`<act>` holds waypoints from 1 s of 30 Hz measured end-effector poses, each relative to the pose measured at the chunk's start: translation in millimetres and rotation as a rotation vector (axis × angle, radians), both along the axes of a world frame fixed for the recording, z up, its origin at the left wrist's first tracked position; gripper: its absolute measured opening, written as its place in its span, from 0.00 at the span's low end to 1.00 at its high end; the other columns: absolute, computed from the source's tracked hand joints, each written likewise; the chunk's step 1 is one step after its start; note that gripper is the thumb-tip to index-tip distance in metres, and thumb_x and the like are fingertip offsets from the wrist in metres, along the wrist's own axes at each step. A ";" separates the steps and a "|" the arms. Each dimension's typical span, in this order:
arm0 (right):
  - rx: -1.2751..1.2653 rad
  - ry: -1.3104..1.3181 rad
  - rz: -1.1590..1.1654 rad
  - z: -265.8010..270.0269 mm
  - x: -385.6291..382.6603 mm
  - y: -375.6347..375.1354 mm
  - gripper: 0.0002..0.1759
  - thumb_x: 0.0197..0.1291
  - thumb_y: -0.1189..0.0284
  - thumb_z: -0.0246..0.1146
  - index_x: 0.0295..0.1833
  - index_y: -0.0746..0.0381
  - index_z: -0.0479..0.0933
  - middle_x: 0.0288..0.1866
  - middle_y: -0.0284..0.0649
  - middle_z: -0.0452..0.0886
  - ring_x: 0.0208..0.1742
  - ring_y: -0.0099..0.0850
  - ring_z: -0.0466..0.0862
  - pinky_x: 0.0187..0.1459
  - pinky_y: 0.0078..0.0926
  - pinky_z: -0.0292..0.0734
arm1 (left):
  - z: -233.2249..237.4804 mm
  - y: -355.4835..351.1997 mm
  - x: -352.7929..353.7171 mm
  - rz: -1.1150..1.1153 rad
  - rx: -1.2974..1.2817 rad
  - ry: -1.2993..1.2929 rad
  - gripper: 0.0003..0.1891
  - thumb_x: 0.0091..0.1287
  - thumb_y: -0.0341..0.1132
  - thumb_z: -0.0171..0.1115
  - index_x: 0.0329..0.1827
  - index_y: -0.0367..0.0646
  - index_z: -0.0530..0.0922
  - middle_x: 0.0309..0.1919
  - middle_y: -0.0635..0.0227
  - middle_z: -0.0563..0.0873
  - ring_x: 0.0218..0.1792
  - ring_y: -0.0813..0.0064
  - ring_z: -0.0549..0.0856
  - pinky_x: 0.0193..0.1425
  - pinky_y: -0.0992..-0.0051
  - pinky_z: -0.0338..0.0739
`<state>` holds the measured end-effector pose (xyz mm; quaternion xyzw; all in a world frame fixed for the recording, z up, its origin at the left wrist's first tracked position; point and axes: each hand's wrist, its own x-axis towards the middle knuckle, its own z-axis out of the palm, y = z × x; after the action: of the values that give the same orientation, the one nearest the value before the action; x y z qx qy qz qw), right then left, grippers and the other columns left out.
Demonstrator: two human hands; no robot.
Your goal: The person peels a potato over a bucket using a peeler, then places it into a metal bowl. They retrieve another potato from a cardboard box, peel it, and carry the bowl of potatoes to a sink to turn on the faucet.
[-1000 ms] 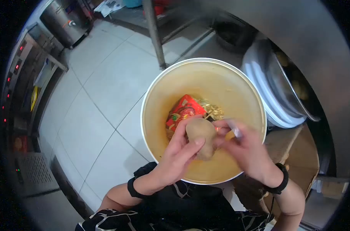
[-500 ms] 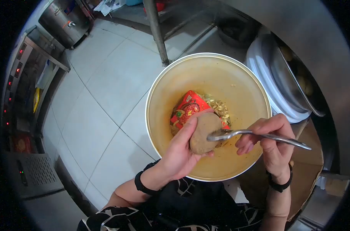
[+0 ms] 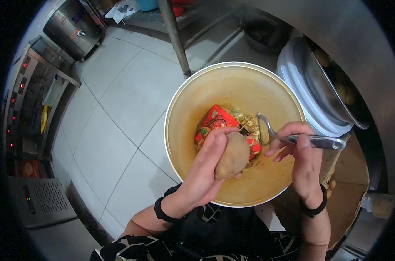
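My left hand (image 3: 200, 176) is closed around a brown, unpeeled potato (image 3: 233, 155), with the thumb along its upper left side. Between the thumb and fingers of my right hand (image 3: 305, 163) is a metal peeler (image 3: 321, 142). Its curved head points left, a short gap to the right of the potato. Both hands are over a round, cream-coloured bin (image 3: 271, 93). Down inside it lie a red printed wrapper (image 3: 219, 115) and light shreds of peelings (image 3: 248, 122).
Right of the bin, white lids or basins (image 3: 293, 82) lean beside a metal bowl (image 3: 323, 87) with potatoes behind it. An opened cardboard box (image 3: 347, 187) stands at lower right. A metal table leg (image 3: 173, 35) rises behind the bin; steel equipment (image 3: 45, 200) lines the left.
The peeler has come off the potato and moved up and to the right, its head turning into view. My left hand has turned the potato more upright.
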<state>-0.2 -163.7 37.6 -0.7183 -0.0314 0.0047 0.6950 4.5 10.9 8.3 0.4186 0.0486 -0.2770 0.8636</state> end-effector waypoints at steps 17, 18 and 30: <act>0.021 -0.147 0.390 -16.8 -6.5 16.6 0.08 0.49 0.82 0.59 0.34 0.62 0.67 0.31 0.34 0.70 0.28 0.19 0.69 0.26 0.14 0.64 | -12.5 -7.9 -3.9 0.079 0.096 -0.034 0.17 0.67 0.42 0.39 0.52 0.42 0.64 0.39 0.66 0.75 0.42 0.77 0.76 0.45 0.76 0.72; 0.040 -0.127 0.212 -18.5 -2.2 12.6 0.07 0.50 0.81 0.58 0.34 0.62 0.67 0.30 0.33 0.69 0.27 0.18 0.68 0.25 0.13 0.63 | -16.0 -7.6 -4.4 0.038 0.137 -0.047 0.17 0.67 0.42 0.38 0.52 0.42 0.64 0.40 0.67 0.74 0.42 0.77 0.76 0.45 0.77 0.73; 0.222 -0.073 0.208 -21.2 -9.6 15.6 0.07 0.52 0.78 0.58 0.34 0.62 0.66 0.30 0.34 0.70 0.31 0.21 0.71 0.31 0.15 0.66 | -7.7 -3.9 -1.3 0.048 0.056 0.072 0.16 0.68 0.41 0.33 0.52 0.43 0.63 0.44 0.68 0.72 0.42 0.78 0.75 0.37 0.75 0.74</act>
<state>-9.9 -148.0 16.4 -0.6298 -0.1312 0.0468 0.7642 3.2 7.0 0.6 0.4309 0.0970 -0.2697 0.8557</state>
